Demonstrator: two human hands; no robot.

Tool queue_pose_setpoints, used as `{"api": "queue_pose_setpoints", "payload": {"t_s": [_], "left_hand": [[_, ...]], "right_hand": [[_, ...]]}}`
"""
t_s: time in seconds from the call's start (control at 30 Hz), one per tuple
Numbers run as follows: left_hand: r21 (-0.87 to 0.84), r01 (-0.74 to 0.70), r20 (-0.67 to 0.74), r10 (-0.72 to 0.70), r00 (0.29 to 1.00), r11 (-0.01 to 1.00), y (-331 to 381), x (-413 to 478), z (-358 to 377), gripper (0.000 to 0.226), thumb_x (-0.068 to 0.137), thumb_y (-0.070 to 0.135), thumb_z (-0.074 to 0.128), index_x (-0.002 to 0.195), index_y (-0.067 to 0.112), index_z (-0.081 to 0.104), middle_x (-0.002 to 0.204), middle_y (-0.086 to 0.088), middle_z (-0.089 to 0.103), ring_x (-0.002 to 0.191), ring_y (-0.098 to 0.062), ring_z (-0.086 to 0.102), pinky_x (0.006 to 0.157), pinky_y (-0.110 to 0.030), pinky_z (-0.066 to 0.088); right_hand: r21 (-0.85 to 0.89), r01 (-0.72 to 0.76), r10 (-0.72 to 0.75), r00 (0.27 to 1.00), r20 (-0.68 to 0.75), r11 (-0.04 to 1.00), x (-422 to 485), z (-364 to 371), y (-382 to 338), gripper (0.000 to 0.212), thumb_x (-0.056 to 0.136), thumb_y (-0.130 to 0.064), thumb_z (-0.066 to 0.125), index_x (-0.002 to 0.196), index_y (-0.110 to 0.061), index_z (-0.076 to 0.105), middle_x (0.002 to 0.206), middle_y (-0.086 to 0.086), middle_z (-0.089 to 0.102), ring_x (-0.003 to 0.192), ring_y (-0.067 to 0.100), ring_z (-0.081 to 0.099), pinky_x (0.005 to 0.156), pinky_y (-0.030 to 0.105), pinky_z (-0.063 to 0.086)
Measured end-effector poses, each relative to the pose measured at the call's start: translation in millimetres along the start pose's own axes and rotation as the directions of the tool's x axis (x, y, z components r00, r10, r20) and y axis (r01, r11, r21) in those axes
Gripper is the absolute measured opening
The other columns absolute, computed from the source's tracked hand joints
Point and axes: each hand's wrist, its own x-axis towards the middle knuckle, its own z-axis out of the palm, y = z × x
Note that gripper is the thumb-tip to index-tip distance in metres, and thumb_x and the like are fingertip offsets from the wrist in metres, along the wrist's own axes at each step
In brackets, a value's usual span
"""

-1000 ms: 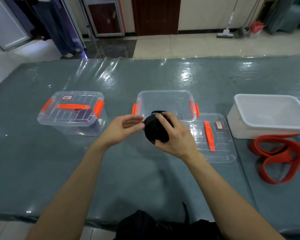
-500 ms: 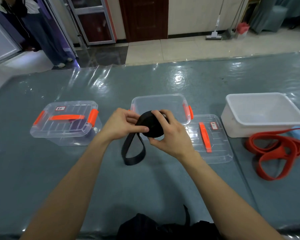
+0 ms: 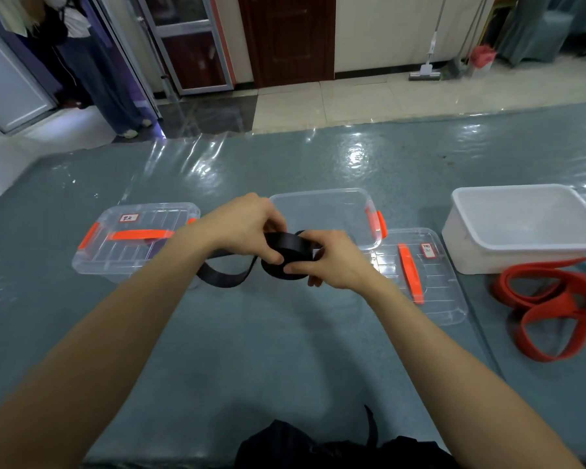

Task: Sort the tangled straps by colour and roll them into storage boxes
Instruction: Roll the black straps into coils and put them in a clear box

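A black strap point(image 3: 286, 253), partly wound into a roll, is held over the table in front of an open clear storage box point(image 3: 322, 211). My left hand point(image 3: 247, 225) pinches the roll from above and the left. My right hand point(image 3: 332, 258) grips it from the right and below. A loose loop of the same strap hangs down to the left of the roll. That box's clear lid point(image 3: 423, 275), with an orange handle, lies flat to its right. A tangled red strap point(image 3: 552, 306) lies on the table at the far right.
A closed clear box point(image 3: 132, 238) with orange latches and a label stands at the left. A white tub point(image 3: 525, 225) stands at the right, behind the red strap. Dark cloth point(image 3: 335, 445) lies at the table's near edge. A person stands far back left.
The compact black roll has come partly undone: a loop of strap now hangs out to the left. Both hands stay on the roll in front of the open box.
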Motion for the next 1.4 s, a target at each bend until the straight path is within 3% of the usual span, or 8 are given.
{"api": "queue_pose_setpoints", "payload": {"t_s": [0.2,0.5,0.63,0.73,0.87,1.07,1.17,1.4], "left_hand": [[-0.698,-0.011,-0.079,-0.061,0.995,0.716,-27,-15,6,0.043,0.068,0.019,0.1,0.108,0.017,0.084,0.102,-0.005,0.085,0.096,-0.017,0.081,0.089,-0.024,0.062],[-0.899,-0.186,-0.266,-0.156,0.951,0.396,-12,-10,32,0.045,0.075,0.011,0.092,0.118,0.022,0.083,0.117,-0.011,0.082,0.112,-0.026,0.08,0.093,-0.025,0.061],[-0.862,-0.154,-0.264,-0.17,0.949,0.483,-10,-4,25,0.039,0.069,0.018,0.101,0.105,0.025,0.087,0.105,-0.01,0.084,0.102,-0.024,0.082,0.088,-0.026,0.063],[-0.736,-0.004,-0.139,-0.145,0.98,0.677,-16,-4,9,0.044,0.061,0.033,0.104,0.101,0.027,0.087,0.096,-0.004,0.085,0.094,-0.02,0.083,0.088,-0.031,0.066],[-0.145,0.081,-0.003,-0.083,0.997,0.986,-9,3,-9,0.035,0.064,0.042,0.1,0.095,0.036,0.086,0.078,0.022,0.08,0.076,0.007,0.075,0.072,-0.025,0.059],[0.122,0.038,0.054,-0.044,0.998,0.992,5,5,-33,0.032,0.065,0.05,0.096,0.093,0.037,0.085,0.071,0.026,0.075,0.071,0.001,0.069,0.068,-0.036,0.06],[0.13,0.033,0.073,-0.043,0.996,0.991,7,3,-40,0.03,0.067,0.049,0.096,0.092,0.037,0.085,0.072,0.023,0.076,0.072,-0.002,0.07,0.073,-0.042,0.062],[0.177,0.023,0.037,-0.03,0.999,0.984,10,3,-50,0.032,0.068,0.05,0.096,0.096,0.037,0.086,0.071,0.02,0.076,0.071,-0.005,0.069,0.074,-0.043,0.061]], "right_hand": [[0.3,0.01,0.008,0.998,-0.06,0.954,1,-18,-4,0.035,0.08,-0.014,0.096,0.11,-0.009,0.079,0.086,0.018,0.079,0.059,0.035,0.074,0.062,0.044,0.066],[0.635,0.112,-0.009,0.987,-0.163,0.764,3,-33,-3,0.036,0.08,-0.029,0.096,0.112,-0.019,0.083,0.107,0.011,0.081,0.064,0.038,0.076,0.062,0.033,0.064],[0.739,0.068,0.011,0.995,-0.102,0.67,2,-17,7,0.038,0.081,-0.028,0.093,0.115,-0.018,0.081,0.1,0.02,0.08,0.067,0.037,0.078,0.061,0.033,0.064],[0.529,-0.044,0.062,0.998,-0.015,0.848,-2,-21,13,0.048,0.084,-0.025,0.094,0.125,-0.019,0.071,0.107,0.006,0.081,0.07,0.04,0.079,0.05,0.034,0.06],[0.208,-0.081,0.08,0.997,0.015,0.975,3,-32,6,0.07,0.075,-0.043,0.098,0.137,-0.033,0.065,0.124,-0.01,0.076,0.064,0.033,0.079,0.043,0.031,0.05],[0.144,-0.026,0.017,0.998,0.064,0.989,15,-22,-4,0.024,0.085,-0.019,0.093,0.105,-0.018,0.079,0.09,0.002,0.082,0.073,0.036,0.08,0.089,0.037,0.061],[0.064,0.034,-0.038,0.997,0.068,0.997,18,-21,-9,0.032,0.084,-0.027,0.093,0.11,-0.022,0.075,0.093,-0.002,0.08,0.069,0.027,0.08,0.067,0.039,0.065],[-0.147,0.086,-0.079,0.995,0.053,0.985,25,-18,-15,0.026,0.085,-0.036,0.09,0.102,-0.027,0.073,0.082,-0.003,0.081,0.069,0.011,0.079,0.078,0.049,0.066]]}}
